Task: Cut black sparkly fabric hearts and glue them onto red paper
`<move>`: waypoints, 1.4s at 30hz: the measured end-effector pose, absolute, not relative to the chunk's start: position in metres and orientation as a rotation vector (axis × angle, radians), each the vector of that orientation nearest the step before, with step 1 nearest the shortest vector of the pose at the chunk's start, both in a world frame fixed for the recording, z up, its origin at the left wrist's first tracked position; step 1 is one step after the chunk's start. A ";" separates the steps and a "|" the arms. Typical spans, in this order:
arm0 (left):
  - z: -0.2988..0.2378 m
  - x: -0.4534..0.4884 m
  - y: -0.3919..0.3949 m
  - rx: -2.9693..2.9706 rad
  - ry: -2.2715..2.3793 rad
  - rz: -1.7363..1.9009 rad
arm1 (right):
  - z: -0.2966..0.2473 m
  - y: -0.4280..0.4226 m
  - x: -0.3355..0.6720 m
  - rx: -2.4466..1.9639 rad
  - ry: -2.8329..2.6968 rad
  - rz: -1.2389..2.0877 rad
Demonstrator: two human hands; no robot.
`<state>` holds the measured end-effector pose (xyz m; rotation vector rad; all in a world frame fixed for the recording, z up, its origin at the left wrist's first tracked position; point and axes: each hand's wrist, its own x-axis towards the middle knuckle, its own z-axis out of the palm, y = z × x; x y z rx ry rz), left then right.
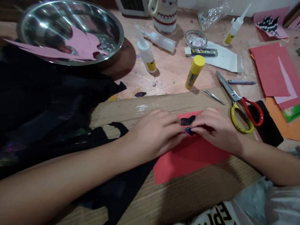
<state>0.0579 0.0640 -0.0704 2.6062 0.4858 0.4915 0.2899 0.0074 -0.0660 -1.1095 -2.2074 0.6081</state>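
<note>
A red sheet of paper (189,159) lies on corrugated cardboard, and both hands rest over its upper part. Between the fingertips of my right hand (214,129) is a small dark glittery cutout (189,131). The fingers of my left hand (161,131) are pressed together at the same cutout's left edge. Just beyond it, a black glittery cutout (187,121) lies on the red paper, partly covered by my fingers. Black fabric-like material (117,184) spreads under and beside my left forearm.
Scissors (234,97), tweezers (214,96) and a black case (267,125) lie to the right. Farther back stand a yellow glue stick (195,72), a glue bottle (146,54) and a mug (165,15). A steel bowl (117,34) holds pink paper. Red paper sheets (267,68) lie far right.
</note>
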 end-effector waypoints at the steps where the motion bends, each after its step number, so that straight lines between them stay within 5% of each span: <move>1: -0.069 0.057 0.059 2.723 0.471 0.459 | -0.067 0.007 0.292 -1.084 -2.272 0.527; 27: -0.059 0.047 0.025 3.174 0.238 0.392 | -0.064 -0.004 0.298 -0.945 -2.518 0.008; 42: -0.057 0.046 0.028 3.100 0.299 0.323 | -0.054 -0.026 0.294 -1.015 -2.610 0.063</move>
